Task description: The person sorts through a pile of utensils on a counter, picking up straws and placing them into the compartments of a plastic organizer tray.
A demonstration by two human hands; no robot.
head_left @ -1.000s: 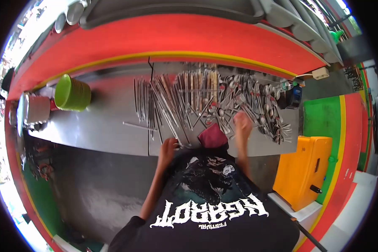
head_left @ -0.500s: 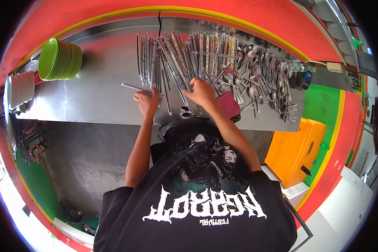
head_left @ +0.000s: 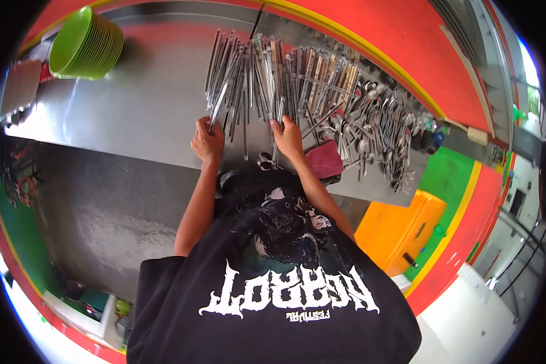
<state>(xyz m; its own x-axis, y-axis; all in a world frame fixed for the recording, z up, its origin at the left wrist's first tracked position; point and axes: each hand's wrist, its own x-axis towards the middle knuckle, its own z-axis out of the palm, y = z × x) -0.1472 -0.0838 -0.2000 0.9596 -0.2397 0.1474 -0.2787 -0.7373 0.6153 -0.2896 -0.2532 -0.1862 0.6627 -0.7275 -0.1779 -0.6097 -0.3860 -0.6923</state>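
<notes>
My left hand (head_left: 208, 142) is closed around the lower end of silvery chopsticks (head_left: 217, 104), which point up and away over the table. Closed too, my right hand (head_left: 287, 134) pinches another slim chopstick (head_left: 280, 110) standing nearly in line with the rows. Beyond both hands, many patterned metal chopsticks (head_left: 261, 73) lie side by side in a loose, overlapping spread. A dark-bowled spoon (head_left: 264, 161) rests by the table's near edge, just below my right hand. To the right of that hand lies a folded maroon cloth (head_left: 324, 160).
A heap of spoons and forks (head_left: 376, 121) covers the right of the steel table (head_left: 145, 91). Stacked green bowls (head_left: 88, 45) and pale stacked dishes (head_left: 21, 88) stand at the left. An orange box (head_left: 397, 230) sits below the right end.
My left hand has turned its chopstick from lying sideways to pointing away, beside the spread. My right hand now holds a chopstick more upright. The head view has tilted and shifted.
</notes>
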